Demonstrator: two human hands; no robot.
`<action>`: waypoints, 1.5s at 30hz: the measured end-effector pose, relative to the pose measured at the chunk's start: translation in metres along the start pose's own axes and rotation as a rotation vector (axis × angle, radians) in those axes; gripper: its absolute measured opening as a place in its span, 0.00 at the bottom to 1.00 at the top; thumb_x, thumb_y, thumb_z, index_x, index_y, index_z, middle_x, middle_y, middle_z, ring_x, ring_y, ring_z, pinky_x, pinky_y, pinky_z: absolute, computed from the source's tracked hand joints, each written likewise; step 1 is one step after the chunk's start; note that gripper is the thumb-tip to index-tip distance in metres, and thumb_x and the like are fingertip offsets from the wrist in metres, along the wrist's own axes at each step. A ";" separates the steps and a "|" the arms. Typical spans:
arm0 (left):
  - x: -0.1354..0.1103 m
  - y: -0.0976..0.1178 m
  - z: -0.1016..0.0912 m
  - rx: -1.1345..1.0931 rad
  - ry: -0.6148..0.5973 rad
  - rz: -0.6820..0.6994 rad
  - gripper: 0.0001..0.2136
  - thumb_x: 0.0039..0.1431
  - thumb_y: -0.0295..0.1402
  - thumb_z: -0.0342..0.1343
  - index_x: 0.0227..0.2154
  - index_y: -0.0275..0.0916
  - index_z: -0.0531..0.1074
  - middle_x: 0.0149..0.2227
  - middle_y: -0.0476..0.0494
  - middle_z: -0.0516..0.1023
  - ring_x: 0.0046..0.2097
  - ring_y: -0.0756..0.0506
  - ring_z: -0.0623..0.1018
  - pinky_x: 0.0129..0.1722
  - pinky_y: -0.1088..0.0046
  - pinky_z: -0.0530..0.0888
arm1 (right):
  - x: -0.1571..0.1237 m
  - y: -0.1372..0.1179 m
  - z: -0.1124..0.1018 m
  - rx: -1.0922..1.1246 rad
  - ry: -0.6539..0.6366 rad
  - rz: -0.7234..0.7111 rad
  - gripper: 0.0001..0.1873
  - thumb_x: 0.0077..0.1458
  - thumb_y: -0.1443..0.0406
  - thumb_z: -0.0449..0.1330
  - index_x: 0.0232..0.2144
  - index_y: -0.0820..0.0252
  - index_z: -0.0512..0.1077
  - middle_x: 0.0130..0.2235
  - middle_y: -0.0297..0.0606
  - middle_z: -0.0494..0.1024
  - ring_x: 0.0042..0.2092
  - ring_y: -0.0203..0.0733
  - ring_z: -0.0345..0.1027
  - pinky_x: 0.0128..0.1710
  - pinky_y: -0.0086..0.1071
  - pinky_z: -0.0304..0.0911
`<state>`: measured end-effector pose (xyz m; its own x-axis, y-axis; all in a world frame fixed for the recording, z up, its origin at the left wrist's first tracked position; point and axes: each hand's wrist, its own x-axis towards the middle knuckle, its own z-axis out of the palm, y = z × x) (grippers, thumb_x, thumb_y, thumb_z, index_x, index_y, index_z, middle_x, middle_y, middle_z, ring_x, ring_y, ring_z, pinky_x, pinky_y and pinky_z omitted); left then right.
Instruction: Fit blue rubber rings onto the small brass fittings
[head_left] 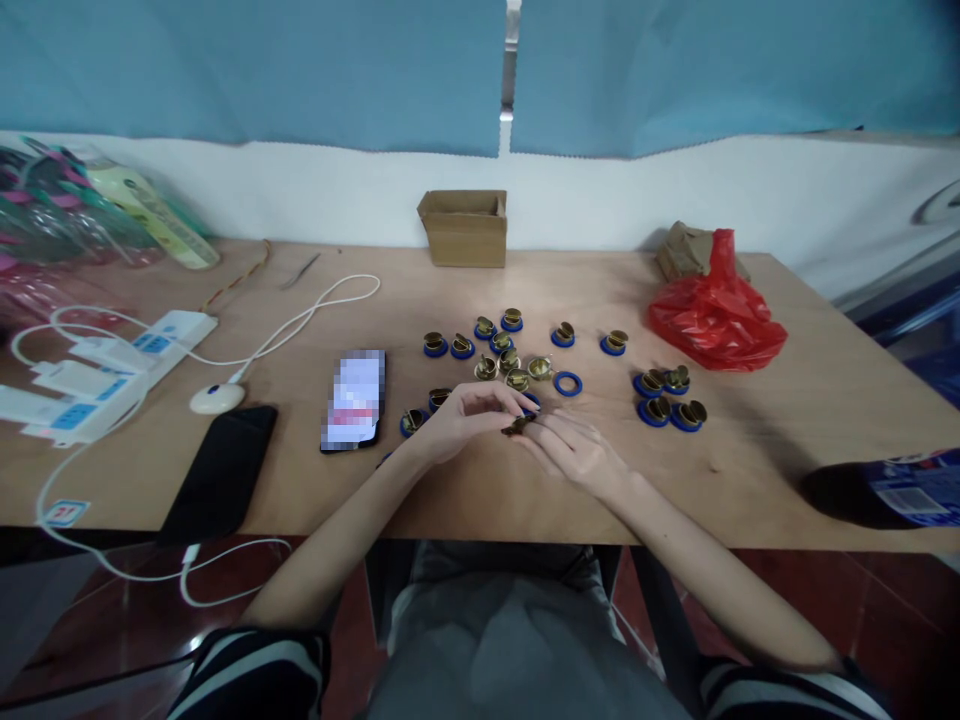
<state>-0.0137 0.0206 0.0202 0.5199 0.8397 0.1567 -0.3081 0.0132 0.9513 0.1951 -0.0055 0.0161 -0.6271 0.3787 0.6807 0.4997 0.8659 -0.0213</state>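
Observation:
My left hand (pixel 471 415) and my right hand (pixel 577 445) meet over the near middle of the table. Their fingers pinch a small dark brass-coloured metal part (pixel 517 426) between them; its details are mostly hidden. Just beyond the fingertips lies a loose blue ring (pixel 568 383). Several round brass-coloured parts stand around it, some without a blue ring, such as the part (pixel 540 368) beside it. Others sit on blue rings, such as the part (pixel 613 342) farther back and a cluster (pixel 658 410) on the right. A few more lie partly hidden behind my left hand.
On the left are a lit phone (pixel 354 400), a dark phone (pixel 221 470) and a power strip (pixel 127 375) with white cables. A cardboard box (pixel 466 232) stands against the wall. At right are a red plastic bag (pixel 716 315) and a dark bottle (pixel 885 490) lying down.

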 end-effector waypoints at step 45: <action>-0.002 -0.006 0.004 0.085 0.076 0.012 0.19 0.56 0.32 0.68 0.51 0.43 0.76 0.57 0.38 0.77 0.54 0.44 0.78 0.51 0.68 0.75 | -0.002 0.007 -0.002 0.248 -0.039 0.457 0.07 0.63 0.66 0.59 0.34 0.55 0.62 0.25 0.27 0.69 0.22 0.31 0.59 0.24 0.27 0.56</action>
<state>-0.0099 0.0164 0.0150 0.4539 0.8782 0.1511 -0.2437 -0.0408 0.9690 0.2008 -0.0010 0.0164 -0.4024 0.7440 0.5335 0.5742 0.6590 -0.4859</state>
